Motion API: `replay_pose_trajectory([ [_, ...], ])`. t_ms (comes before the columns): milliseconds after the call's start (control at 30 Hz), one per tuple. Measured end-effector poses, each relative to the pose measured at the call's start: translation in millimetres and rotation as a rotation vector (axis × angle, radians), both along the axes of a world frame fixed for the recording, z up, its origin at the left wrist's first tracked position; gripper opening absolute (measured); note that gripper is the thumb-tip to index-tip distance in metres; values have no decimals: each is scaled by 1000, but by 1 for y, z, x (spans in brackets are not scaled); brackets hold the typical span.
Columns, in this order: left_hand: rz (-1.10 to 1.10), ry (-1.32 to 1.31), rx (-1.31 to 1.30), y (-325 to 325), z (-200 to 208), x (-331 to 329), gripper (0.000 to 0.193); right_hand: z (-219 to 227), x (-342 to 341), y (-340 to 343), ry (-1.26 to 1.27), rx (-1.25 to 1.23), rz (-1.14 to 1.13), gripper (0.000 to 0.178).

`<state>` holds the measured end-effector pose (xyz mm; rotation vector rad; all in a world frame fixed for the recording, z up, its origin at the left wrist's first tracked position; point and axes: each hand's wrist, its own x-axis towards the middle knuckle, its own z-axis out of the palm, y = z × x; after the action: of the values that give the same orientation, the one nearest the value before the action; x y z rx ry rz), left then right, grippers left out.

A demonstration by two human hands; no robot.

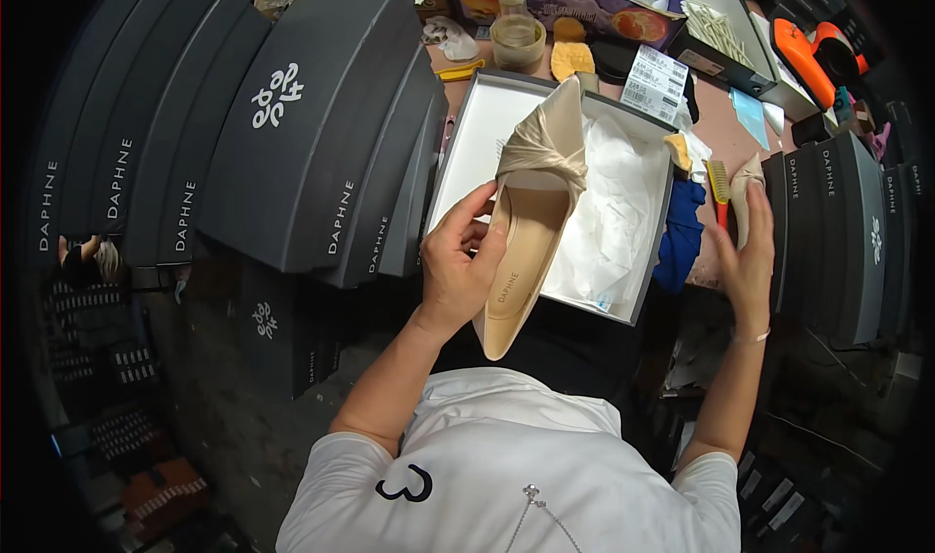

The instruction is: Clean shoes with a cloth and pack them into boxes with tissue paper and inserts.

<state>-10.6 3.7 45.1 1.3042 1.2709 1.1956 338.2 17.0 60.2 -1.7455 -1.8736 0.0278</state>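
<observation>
My left hand grips a beige pointed-toe flat shoe by its side, thumb over the rim. Pleated fabric crosses the shoe's front, and its toe points away from me. Beneath it lies an open grey shoe box with a white inside and crumpled white tissue paper. My right hand is open at the right, thumb and fingers apart. Just beyond it is a second beige shoe, partly hidden by the fingers; I cannot tell whether they touch. A brush with yellow bristles and a red handle lies beside that hand.
Dark grey shoe boxes stand stacked at the left, and more boxes at the right. A blue cloth lies against the open box. Beyond are a label sheet, a jar, a yellow cutter and an orange tool.
</observation>
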Motion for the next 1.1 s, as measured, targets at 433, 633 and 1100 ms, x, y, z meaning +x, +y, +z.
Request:
replay_pose_trajectory([
  [433, -217, 377, 343, 74, 27, 24, 22, -4, -76, -68, 1393, -215, 239, 87],
  [633, -534, 1345, 459, 165, -17, 116, 33, -12, -12, -106, 1468, -24, -3, 76],
  [1100, -845, 1235, 325, 105, -22, 127, 29, -22, -20, -126, 1463, 29, 54, 66],
])
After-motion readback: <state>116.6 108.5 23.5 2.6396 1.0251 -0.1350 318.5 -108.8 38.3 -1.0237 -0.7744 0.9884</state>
